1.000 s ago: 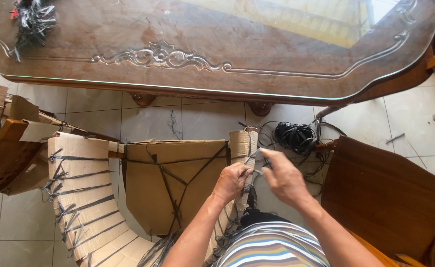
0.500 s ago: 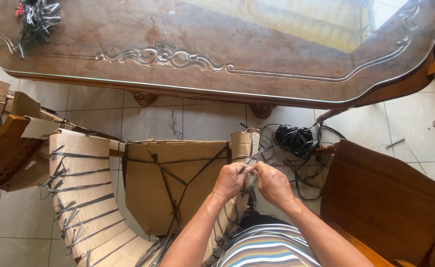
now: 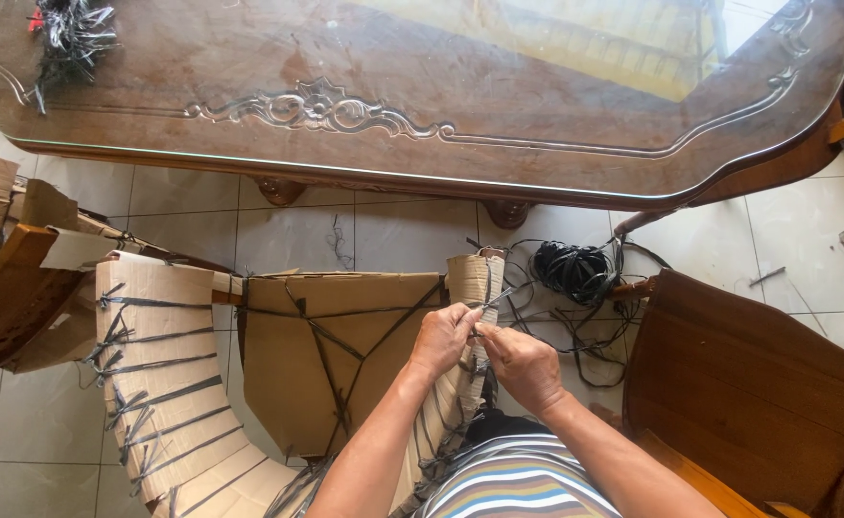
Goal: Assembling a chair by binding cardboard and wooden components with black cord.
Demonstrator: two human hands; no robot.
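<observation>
A chair wrapped in brown cardboard (image 3: 345, 355) stands on the tiled floor below me, bound with thin dark plastic straps (image 3: 163, 369). My left hand (image 3: 443, 338) and my right hand (image 3: 521, 364) meet at the chair's right cardboard-covered arm (image 3: 470, 288). Both pinch a dark strap (image 3: 492, 300) between their fingertips there. The two hands touch each other.
A long wooden table with a glass top (image 3: 422, 86) spans the view ahead. A bundle of cut straps (image 3: 72, 34) lies on its far left corner. A coil of dark strap (image 3: 575, 269) rests on the floor. Unwrapped wooden chairs stand to the right (image 3: 748, 384) and left (image 3: 10, 297).
My right hand, first raised to the right of the chair arm, has come down and left to join my left hand on the strap.
</observation>
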